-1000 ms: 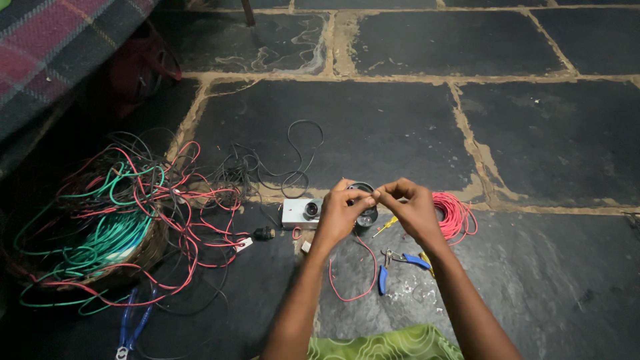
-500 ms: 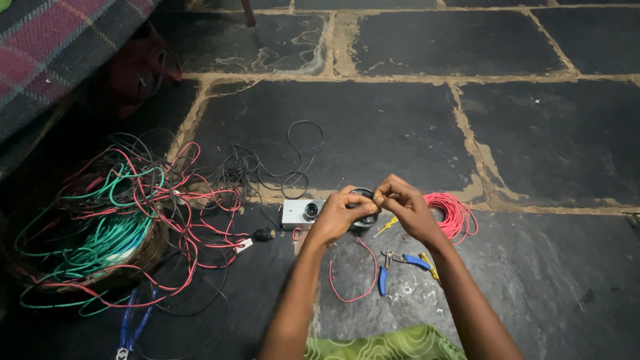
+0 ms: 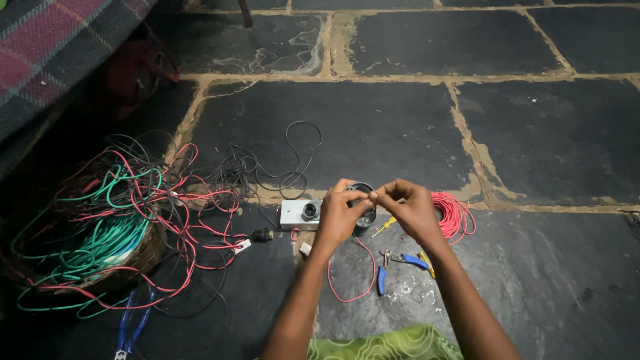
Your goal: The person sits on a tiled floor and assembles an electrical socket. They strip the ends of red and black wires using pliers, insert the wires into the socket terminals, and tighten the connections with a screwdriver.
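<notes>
Seated on dark stone floor [image 3: 373, 120], both hands raised together just above it. Left hand [image 3: 341, 215] and right hand [image 3: 408, 208] meet fingertip to fingertip, each pinched shut on the upper end of a thin red wire [image 3: 363, 270]; the wire drops from the pinch in a loose loop down to the slab between the forearms. Directly behind the hands, partly hidden, sits a round dark fitting [image 3: 363, 200] with a shiny inside; whether the wire end touches it I cannot tell. Just left of it, a small grey box with a round socket [image 3: 300, 215]. Right of the hands, a red wire coil [image 3: 453, 215]. Under the right wrist, blue-handled pliers [image 3: 393, 263] lie flat, a yellow-handled screwdriver [image 3: 385, 227] beside. Far left, a basket [image 3: 143, 257] heaped with tangled green and red cable [image 3: 100, 227]; black leads [image 3: 293, 153] trail off it. Judgement: the wire looks light and limp along its length, stiff enough only close to the grip, the insulation probably smooth. Best held near the tip, pinched between thumb and forefinger, as any bare strands there would likely fray or snap if overbent.
</notes>
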